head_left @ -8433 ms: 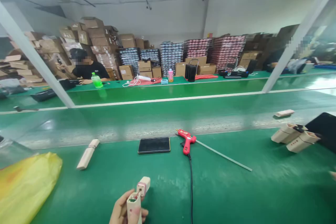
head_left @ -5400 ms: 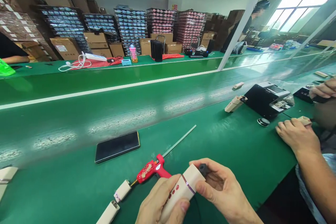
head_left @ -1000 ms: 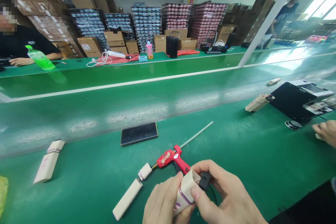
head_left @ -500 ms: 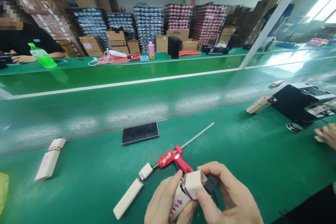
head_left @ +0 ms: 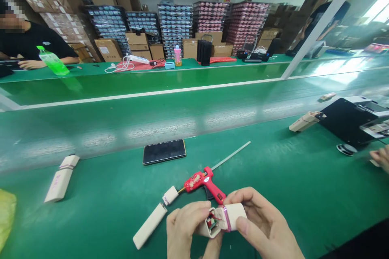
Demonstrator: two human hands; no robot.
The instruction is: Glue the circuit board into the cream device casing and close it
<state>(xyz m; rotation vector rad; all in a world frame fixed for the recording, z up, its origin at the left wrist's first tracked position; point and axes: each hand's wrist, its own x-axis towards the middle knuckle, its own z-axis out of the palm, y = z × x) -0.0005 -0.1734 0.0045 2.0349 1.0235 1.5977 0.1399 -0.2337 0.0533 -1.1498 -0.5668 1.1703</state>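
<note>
**Held item:** a cream plastic housing (head_left: 234, 215), low centre of the view, its open end showing a green circuit board (head_left: 212, 222) and red wires.

**Left hand** (head_left: 186, 226): closed around the open end, holding the housing.
**Right hand** (head_left: 264, 222): cupped under the far end, also holding it.

**About the hands:**
- Red hot glue gun (head_left: 204, 182): 12 o'clock, just beyond them.
- Thin pale rod (head_left: 231, 156): 1 o'clock, past the gun.
- Small cream cap (head_left: 170, 195): 11 o'clock, beside the gun's nozzle.
- Long cream casing piece (head_left: 150, 226): 9 o'clock, just beside the left hand.
- Black smartphone (head_left: 164, 151): 11 o'clock, farther out.
- Co-worker's hand (head_left: 382, 158): 3 o'clock, well apart.
</note>
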